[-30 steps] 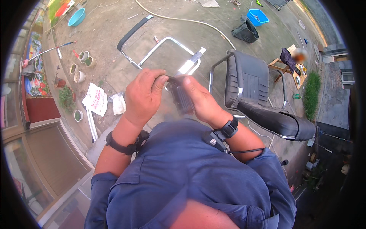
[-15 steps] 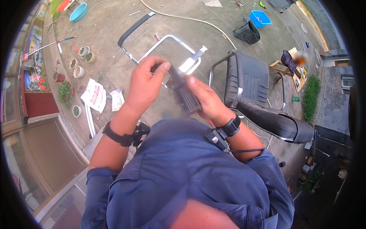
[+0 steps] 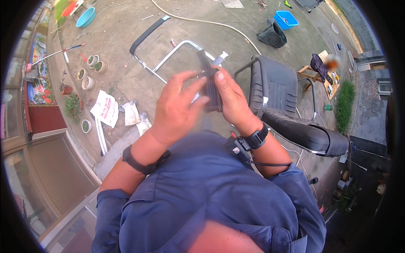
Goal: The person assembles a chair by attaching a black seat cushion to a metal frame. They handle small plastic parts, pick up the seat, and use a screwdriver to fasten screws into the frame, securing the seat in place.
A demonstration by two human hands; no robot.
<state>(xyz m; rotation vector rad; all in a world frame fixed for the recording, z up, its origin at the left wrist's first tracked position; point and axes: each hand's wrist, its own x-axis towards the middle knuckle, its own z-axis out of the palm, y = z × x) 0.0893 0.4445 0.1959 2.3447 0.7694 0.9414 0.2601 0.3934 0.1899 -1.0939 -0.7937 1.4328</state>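
Observation:
In front of my chest, my right hand (image 3: 231, 95) is closed around a dark ribbed block (image 3: 213, 95), its thumb lying along the side. A narrow dark bar rises from the block's top end; motion blur hides what kind of thing it is. My left hand (image 3: 177, 103) is close against the block's left side, its fingers stretched and apart, partly smeared. Whether its fingertips touch the block I cannot tell. Beyond my hands a chrome tube frame (image 3: 166, 60) with a black padded arm lies on the ground.
A black office chair (image 3: 274, 84) stands close at my right. Farther off are a blue basin (image 3: 287, 20), a black bucket (image 3: 272, 36) and a low wooden stand (image 3: 331, 86). Potted plants (image 3: 87, 83) and a white sack (image 3: 105, 109) sit at left. A hose (image 3: 202, 19) crosses the ground.
My left hand has come down and right, its fingers loosening from a curl to a spread. The dark block has turned more upright in my right hand, and its bar now shows above.

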